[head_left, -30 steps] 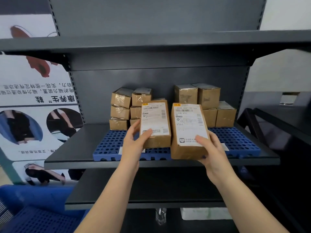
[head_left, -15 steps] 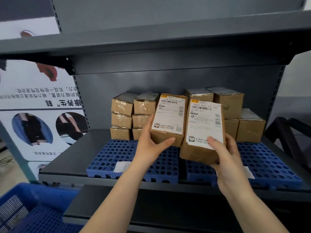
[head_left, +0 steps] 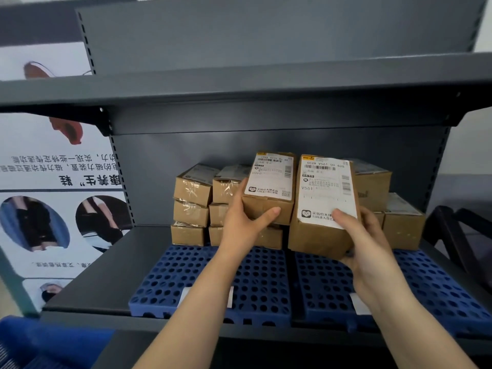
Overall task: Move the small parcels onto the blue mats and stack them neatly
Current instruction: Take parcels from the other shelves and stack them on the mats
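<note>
My left hand [head_left: 246, 222] grips a small brown parcel [head_left: 269, 186] with a white label, held above the left blue mat [head_left: 213, 286]. My right hand [head_left: 364, 243] grips a larger labelled parcel [head_left: 323, 206] over the right blue mat [head_left: 431, 286]. Both parcels are tilted, labels facing me, close to the stacks at the back. A left stack of small parcels [head_left: 191, 206] stands three high. More boxes [head_left: 399, 225] sit at the back right, partly hidden by the held parcels.
The mats lie on a dark grey shelf [head_left: 106, 270] with a metal back panel and another shelf [head_left: 239, 86] above. A blue crate [head_left: 40, 344] sits at lower left. A printed poster [head_left: 53, 195] stands to the left. White tags hang on the mats' front edges.
Both hands have carried their parcels up and further back toward the stacks. The view has come closer to the shelf.
</note>
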`<state>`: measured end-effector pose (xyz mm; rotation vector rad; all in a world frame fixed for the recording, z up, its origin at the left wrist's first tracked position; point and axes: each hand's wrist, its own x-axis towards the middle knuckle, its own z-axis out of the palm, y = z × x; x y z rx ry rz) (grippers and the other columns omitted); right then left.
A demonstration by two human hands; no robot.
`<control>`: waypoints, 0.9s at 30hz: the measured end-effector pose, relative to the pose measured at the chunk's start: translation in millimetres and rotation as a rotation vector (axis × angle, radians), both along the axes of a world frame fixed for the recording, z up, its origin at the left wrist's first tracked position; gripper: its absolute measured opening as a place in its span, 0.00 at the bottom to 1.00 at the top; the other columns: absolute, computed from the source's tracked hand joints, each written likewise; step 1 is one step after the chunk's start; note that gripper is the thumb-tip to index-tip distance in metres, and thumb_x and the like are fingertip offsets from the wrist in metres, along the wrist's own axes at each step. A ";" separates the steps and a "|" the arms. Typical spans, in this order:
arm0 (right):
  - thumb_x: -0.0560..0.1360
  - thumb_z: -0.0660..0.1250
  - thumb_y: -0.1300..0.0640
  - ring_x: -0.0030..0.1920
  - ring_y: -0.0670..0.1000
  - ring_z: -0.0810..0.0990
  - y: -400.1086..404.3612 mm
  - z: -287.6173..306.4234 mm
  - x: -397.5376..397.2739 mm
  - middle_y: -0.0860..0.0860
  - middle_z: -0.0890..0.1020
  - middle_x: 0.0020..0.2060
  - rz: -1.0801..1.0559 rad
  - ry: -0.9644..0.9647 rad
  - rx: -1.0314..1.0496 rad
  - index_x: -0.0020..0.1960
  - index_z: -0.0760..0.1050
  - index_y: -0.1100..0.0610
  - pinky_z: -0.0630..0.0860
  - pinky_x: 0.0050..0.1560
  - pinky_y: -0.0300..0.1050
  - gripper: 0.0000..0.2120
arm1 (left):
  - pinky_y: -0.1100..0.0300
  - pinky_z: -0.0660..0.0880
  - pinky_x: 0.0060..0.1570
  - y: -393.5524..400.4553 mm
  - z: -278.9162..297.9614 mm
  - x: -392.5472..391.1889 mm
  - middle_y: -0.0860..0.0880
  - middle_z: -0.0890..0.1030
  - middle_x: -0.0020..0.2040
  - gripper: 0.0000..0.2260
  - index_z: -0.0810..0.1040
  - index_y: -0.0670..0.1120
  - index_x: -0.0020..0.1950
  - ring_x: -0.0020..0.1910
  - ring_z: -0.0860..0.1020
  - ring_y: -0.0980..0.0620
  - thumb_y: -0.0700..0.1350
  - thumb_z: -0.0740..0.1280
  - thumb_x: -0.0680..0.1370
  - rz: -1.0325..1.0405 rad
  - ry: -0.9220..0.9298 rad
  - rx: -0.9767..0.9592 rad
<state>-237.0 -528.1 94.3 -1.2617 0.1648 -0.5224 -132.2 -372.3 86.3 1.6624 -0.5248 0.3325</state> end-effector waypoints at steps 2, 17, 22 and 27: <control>0.72 0.69 0.52 0.53 0.46 0.79 1.7 2.2 2.5 0.43 0.82 0.50 0.009 0.012 0.016 0.61 0.70 0.46 0.76 0.56 0.51 0.19 | 0.59 0.68 0.65 -0.9 -0.8 5.2 0.55 0.72 0.65 0.33 0.62 0.51 0.72 0.64 0.69 0.58 0.46 0.74 0.70 0.019 0.002 0.017; 0.72 0.69 0.51 0.52 0.48 0.79 10.5 -3.9 23.0 0.47 0.80 0.53 0.013 0.098 0.050 0.64 0.69 0.48 0.77 0.46 0.48 0.21 | 0.55 0.73 0.60 -7.5 -22.3 39.4 0.51 0.70 0.66 0.34 0.64 0.49 0.70 0.65 0.70 0.52 0.59 0.72 0.68 0.322 -0.040 0.144; 0.72 0.69 0.51 0.51 0.48 0.79 9.7 -2.8 26.2 0.47 0.80 0.53 0.008 0.106 0.062 0.62 0.69 0.48 0.77 0.45 0.47 0.20 | 0.53 0.67 0.61 -8.7 -18.4 44.7 0.46 0.71 0.64 0.32 0.69 0.48 0.67 0.65 0.67 0.45 0.63 0.67 0.69 0.516 -0.241 0.355; 0.72 0.69 0.50 0.53 0.49 0.79 7.1 -4.8 27.1 0.48 0.81 0.52 0.003 0.124 0.089 0.62 0.70 0.49 0.77 0.48 0.50 0.20 | 0.47 0.71 0.52 -7.5 -11.3 62.2 0.50 0.79 0.57 0.21 0.78 0.51 0.58 0.57 0.75 0.44 0.61 0.60 0.71 0.565 -0.555 0.587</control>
